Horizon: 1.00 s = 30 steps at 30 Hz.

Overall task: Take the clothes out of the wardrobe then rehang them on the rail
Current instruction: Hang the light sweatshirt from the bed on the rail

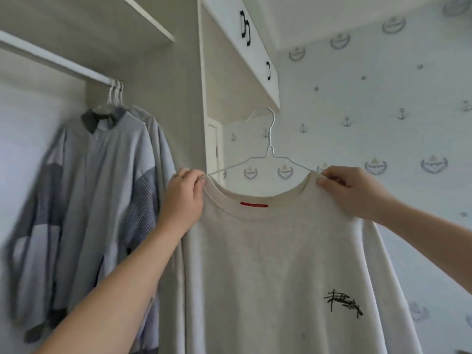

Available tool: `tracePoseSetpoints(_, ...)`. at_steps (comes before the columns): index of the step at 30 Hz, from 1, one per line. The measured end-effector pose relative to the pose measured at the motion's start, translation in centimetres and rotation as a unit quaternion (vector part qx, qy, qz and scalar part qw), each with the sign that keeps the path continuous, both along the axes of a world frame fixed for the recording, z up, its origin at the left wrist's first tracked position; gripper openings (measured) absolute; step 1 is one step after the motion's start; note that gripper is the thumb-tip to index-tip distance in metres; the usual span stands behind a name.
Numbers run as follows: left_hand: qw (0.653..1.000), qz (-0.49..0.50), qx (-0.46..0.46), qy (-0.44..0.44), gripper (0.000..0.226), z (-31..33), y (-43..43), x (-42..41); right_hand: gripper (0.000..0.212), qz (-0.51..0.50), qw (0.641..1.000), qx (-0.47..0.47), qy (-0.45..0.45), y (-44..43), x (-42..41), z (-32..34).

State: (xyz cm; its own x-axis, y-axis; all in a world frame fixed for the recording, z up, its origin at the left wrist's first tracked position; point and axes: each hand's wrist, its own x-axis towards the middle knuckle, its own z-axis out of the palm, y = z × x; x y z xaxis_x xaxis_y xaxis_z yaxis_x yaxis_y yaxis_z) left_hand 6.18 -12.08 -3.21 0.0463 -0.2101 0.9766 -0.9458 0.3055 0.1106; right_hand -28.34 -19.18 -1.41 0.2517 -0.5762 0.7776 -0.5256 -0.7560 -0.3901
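A cream sweatshirt [275,264] with a red neck label and a small black chest print hangs on a white wire hanger [268,149], held up in the air in front of me. My left hand [182,198] pinches its left shoulder by the collar. My right hand [350,190] pinches the right shoulder. The hanger's hook is free, touching nothing. At upper left runs the white wardrobe rail [58,61], where grey-blue shirts [102,180] hang on white hangers near its right end.
The wardrobe's side panel [201,98] stands just behind the sweatshirt's left shoulder. White overhead cabinets [255,44] with black handles project above the hanger. To the right is a wall [383,111] papered with anchor motifs. A shelf sits above the rail.
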Motion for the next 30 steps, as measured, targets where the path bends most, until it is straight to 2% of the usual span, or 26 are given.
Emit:
tracePoseSetpoints(10, 0.989, 0.133, -0.065, 0.013, 0.017, 11.8, 5.1, 16.0, 0.023, 0.123, 0.989, -0.079, 0.004, -0.4, 18.1, 11.4)
tracePoseSetpoints(16, 0.976, 0.184, -0.085, 0.075, 0.017, 16.0, 5.7, 25.1, 0.021, 0.178, 0.977, -0.120, 0.014, -0.2, 28.8, 16.3)
tracePoseSetpoints(24, 0.948, 0.256, -0.115, 0.150, 0.024, 20.9, 6.4, 36.2, 0.022, 0.187, 0.967, -0.167, -0.036, 0.9, 41.8, 22.9)
tracePoseSetpoints(30, 0.952, 0.226, -0.099, 0.179, 0.036, 25.1, 6.0, 41.3, 0.024, 0.196, 0.968, -0.144, -0.061, 2.5, 48.3, 26.7)
